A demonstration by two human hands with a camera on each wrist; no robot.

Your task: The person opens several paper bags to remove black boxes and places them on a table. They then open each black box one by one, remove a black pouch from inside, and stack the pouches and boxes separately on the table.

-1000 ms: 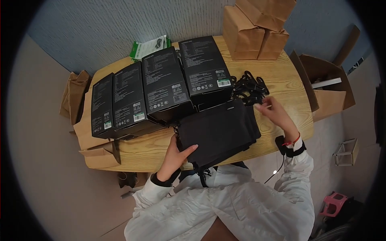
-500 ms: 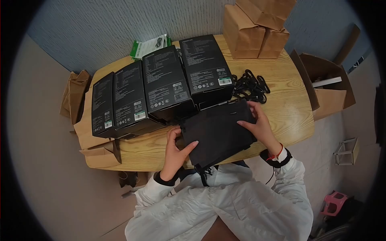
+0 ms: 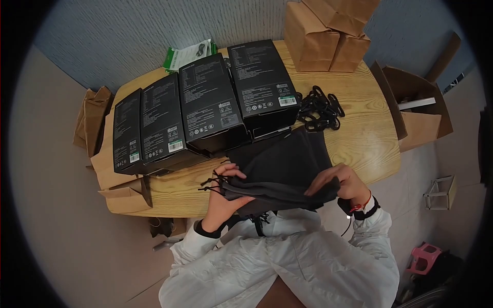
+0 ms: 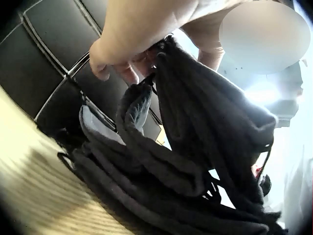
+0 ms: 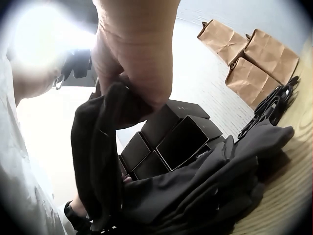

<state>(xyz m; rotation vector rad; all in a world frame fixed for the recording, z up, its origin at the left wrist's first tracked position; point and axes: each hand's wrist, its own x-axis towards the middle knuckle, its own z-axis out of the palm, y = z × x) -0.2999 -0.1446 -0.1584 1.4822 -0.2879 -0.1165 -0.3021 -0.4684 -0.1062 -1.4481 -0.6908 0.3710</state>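
Observation:
Several dark cloth pouches (image 3: 280, 164) with black drawstrings lie at the table's front edge, the upper layer lifted and folded toward the body. The left hand (image 3: 222, 205) grips their left end near the drawstrings (image 3: 213, 182), thumb over the cloth. At the right end the right hand (image 3: 341, 184) pinches the raised cloth. In the left wrist view the pouches (image 4: 195, 112) hang in loose folds below the left hand (image 4: 142, 34). In the right wrist view the right hand (image 5: 139, 58) holds a bunched fold (image 5: 95, 156); its fingertips are hidden.
Four black boxes (image 3: 210, 97) stand behind the pouches. Coiled black cables (image 3: 321, 109) lie to their right, paper bags (image 3: 323, 43) at the back right, green-and-white packets (image 3: 189, 55) at the back. An open carton (image 3: 423, 126) is beside the table's right edge.
The right hand came from near the cables to the pouches' right end, then pulled the upper cloth toward the body. The left hand kept hold while its end of the cloth lifted and folded.

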